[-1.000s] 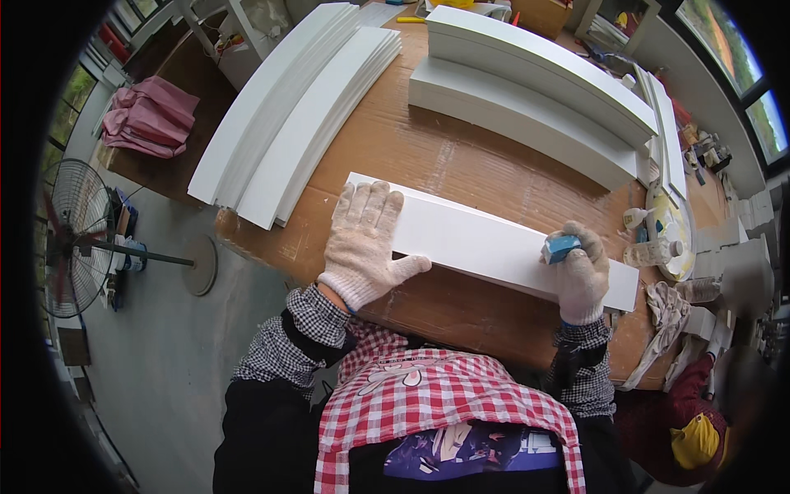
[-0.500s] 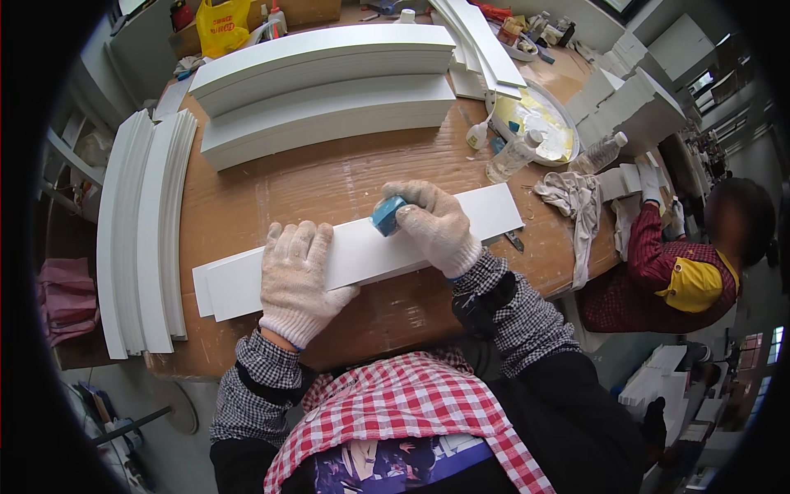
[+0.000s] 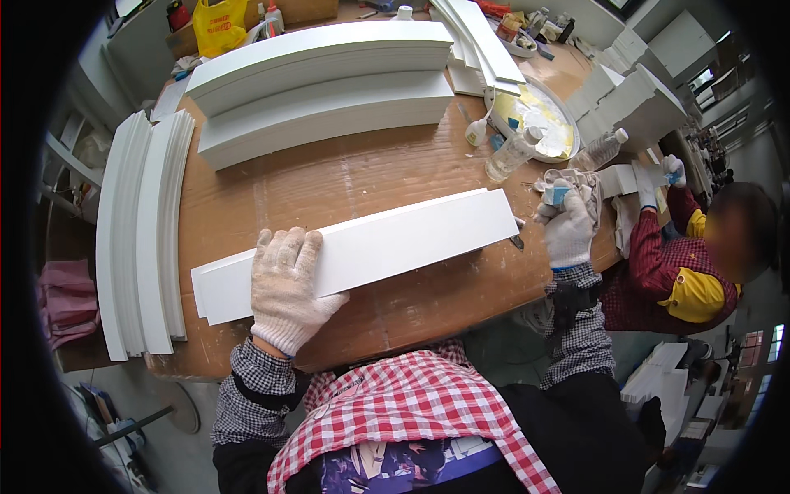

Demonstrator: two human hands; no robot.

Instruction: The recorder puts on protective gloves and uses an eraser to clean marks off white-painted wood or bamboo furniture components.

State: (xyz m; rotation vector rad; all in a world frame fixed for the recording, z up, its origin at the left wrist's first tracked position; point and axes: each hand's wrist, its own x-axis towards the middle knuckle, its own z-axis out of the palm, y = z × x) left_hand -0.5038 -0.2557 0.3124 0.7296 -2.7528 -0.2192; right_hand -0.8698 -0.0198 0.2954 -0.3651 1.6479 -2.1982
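Two long white boards lie slantwise near the table's front edge, the upper board [image 3: 420, 239] nearly covering the other. My left hand [image 3: 290, 284], in a pale work glove, rests flat on the left part of the upper board with its thumb spread toward me. Away from the boards, at the right, my gloved right hand [image 3: 569, 235] is closed round a small blue block [image 3: 555, 196]. It is beside a crumpled pale cloth [image 3: 594, 202], partly in front of it; whether the block touches the cloth I cannot tell. A small dark tool [image 3: 517, 242] lies by the board's right end.
Stacks of white boards stand at the back [image 3: 325, 115] and left [image 3: 160, 239] of the brown-covered table [image 3: 370, 185]. Near the cloth are a plastic bottle [image 3: 506, 156], a squeeze bottle [image 3: 476, 132] and a round tray [image 3: 568, 123]. A co-worker [image 3: 666, 255] works close by on the right.
My right hand has lifted the blue block off the upper board and carried it right to the cloth. My left hand stays on the board, which has shifted slightly. The co-worker's arm has moved.
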